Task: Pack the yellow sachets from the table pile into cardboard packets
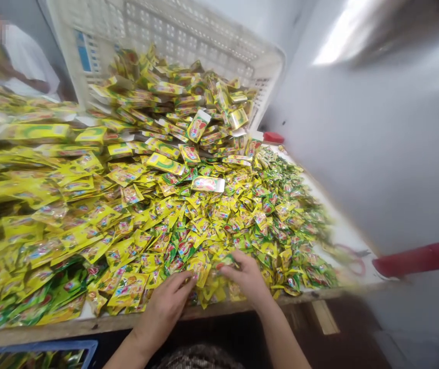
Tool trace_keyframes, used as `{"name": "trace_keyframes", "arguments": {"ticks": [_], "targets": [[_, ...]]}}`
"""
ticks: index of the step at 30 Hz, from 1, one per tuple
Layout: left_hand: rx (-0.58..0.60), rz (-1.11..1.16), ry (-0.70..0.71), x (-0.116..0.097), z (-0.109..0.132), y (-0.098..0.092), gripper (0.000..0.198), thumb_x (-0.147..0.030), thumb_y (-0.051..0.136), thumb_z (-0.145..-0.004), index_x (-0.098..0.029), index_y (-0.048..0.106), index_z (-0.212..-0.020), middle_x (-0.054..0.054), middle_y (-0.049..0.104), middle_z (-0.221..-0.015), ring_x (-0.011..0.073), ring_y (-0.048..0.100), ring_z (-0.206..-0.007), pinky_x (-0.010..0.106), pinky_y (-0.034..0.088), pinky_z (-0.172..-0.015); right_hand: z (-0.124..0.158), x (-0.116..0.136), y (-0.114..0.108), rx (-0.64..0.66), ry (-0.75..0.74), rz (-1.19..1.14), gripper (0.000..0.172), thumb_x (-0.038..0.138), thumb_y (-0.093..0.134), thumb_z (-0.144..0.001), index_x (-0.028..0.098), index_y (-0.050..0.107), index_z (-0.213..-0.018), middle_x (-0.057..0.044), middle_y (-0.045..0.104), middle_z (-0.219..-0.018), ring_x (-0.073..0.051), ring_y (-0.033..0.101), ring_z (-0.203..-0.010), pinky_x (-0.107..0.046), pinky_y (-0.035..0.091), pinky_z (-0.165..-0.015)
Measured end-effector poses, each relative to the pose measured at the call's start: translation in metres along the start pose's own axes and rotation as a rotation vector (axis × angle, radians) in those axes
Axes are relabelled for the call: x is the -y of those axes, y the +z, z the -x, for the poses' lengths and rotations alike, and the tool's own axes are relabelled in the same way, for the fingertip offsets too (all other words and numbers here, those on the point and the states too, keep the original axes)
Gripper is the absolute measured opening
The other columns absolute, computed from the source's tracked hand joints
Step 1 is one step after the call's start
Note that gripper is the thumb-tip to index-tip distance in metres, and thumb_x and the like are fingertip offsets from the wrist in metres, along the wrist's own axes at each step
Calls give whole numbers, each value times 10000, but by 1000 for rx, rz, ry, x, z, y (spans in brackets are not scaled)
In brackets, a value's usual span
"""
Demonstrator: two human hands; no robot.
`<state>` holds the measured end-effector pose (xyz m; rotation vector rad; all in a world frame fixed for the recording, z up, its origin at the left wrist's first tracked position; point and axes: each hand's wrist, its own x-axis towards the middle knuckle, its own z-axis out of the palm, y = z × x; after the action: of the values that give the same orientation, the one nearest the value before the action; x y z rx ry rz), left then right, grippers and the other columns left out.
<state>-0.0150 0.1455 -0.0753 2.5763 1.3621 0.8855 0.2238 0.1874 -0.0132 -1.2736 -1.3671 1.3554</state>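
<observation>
Near the table's front edge, my left hand [167, 302] has its thumb and fingers closed on the lower edge of a small yellow packet [199, 267]. Just to its right, my right hand [251, 281] pinches a small green packet [225, 262] between thumb and fingertips. Both hands are over a heap of similar yellow and green packets [242, 210], shiny and printed with pictures. Behind the heap, many small yellow cartons [165, 164] spill out of a tipped white plastic crate [200, 31]. One carton [207, 184] lies on top of the packets.
Pink-handled scissors [352, 259] and a long red object [419, 259] lie at the table's right end. A small red item [273, 137] sits beside the crate. A blue-rimmed container [91, 351] stands below the front left edge. Another person [31, 59] is at the far left.
</observation>
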Motion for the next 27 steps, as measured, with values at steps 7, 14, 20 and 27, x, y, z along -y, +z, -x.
{"name": "trace_keyframes", "arguments": {"ticks": [7, 14, 20, 27], "targets": [[-210, -85, 115, -3, 13, -18, 509, 25, 600, -812, -195, 564, -1270, 143, 659, -1111, 245, 610, -1011, 419, 527, -827, -24, 1, 51, 268, 200, -178, 322, 419, 807, -619, 164, 643, -725, 33, 576, -624, -107, 468, -530, -226, 381, -515], [-303, -6, 132, 5, 22, -30, 582, 52, 629, -781, -183, 547, -1306, 139, 622, -1196, 238, 594, -1120, 383, 543, -916, -12, -5, 68, 297, 124, -489, 326, 393, 811, -659, 170, 614, -794, 19, 618, -753, -120, 541, -687, -232, 424, -680], [-397, 516, -444, -24, -21, -33, 239, -186, 584, -874, -239, 654, -1095, 69, 658, -1171, 216, 653, -1041, 337, 562, -878, -6, -1, 63, 100, -18, -445, 249, 326, 766, -724, 184, 584, -819, 17, 609, -780, -142, 561, -731, -247, 446, -698], [-154, 926, -827, -37, -59, -18, 236, -374, 722, -752, -161, 731, -852, 58, 730, -825, 223, 675, -819, 301, 548, -753, -4, -12, 48, 0, -148, -181, 390, 236, 745, -706, 217, 596, -1065, 20, 612, -800, -153, 565, -736, -236, 441, -655]]}}
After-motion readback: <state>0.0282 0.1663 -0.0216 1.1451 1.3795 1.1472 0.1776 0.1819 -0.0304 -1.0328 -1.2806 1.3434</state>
